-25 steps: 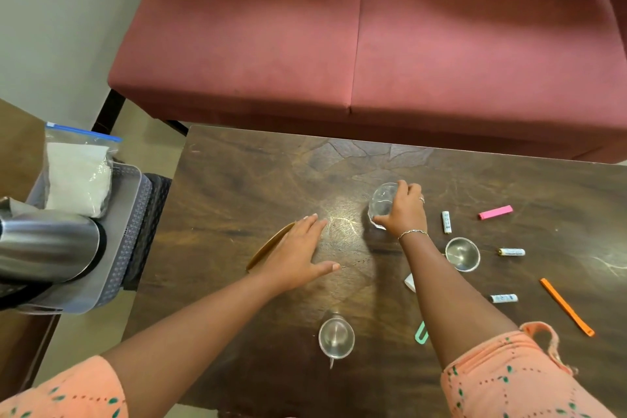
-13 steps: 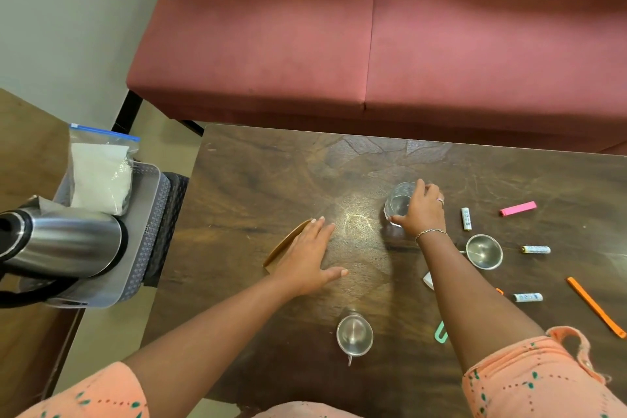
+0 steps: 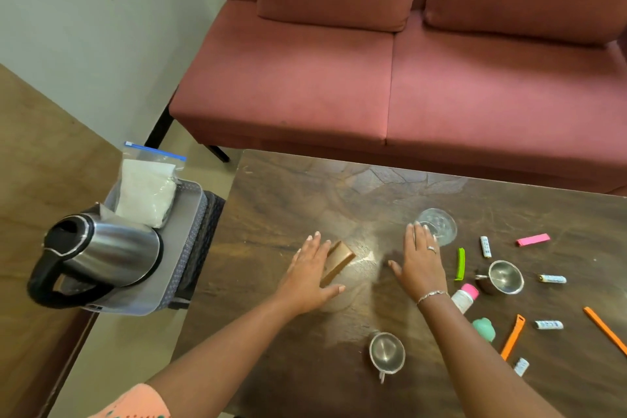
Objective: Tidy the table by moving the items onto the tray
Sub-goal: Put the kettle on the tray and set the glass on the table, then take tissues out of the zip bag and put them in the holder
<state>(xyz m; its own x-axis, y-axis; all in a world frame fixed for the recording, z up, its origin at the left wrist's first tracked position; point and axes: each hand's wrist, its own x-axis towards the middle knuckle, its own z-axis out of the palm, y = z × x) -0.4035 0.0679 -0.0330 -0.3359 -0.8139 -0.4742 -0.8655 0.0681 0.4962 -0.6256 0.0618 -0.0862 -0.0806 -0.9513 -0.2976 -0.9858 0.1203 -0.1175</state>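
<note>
My left hand [image 3: 310, 276] lies flat on the dark wooden table [image 3: 288, 200], fingers spread, its palm edge against a small brown box [image 3: 339, 260]. Flat on the table too is my right hand [image 3: 420, 266], fingers straight, their tips just short of a clear drinking glass [image 3: 439, 226] that stands upright. Neither hand holds anything. The grey tray [image 3: 190, 214] sits off the table's left edge and carries a steel kettle [image 3: 101, 258] and a zip bag of white powder [image 3: 146, 193].
Right of my right hand lie two steel cups [image 3: 504, 276] [image 3: 386, 351], several batteries [image 3: 486, 246], a green clip [image 3: 460, 263], a pink bar [image 3: 532, 239], a pink-capped bottle [image 3: 465, 297], a mint object [image 3: 484, 327] and orange strips [image 3: 512, 336]. A red sofa [image 3: 373, 85] stands beyond the table.
My right hand has let go of the glass and drawn back to lie flat. My left hand stays by the brown box. The view has tilted up and widened.
</note>
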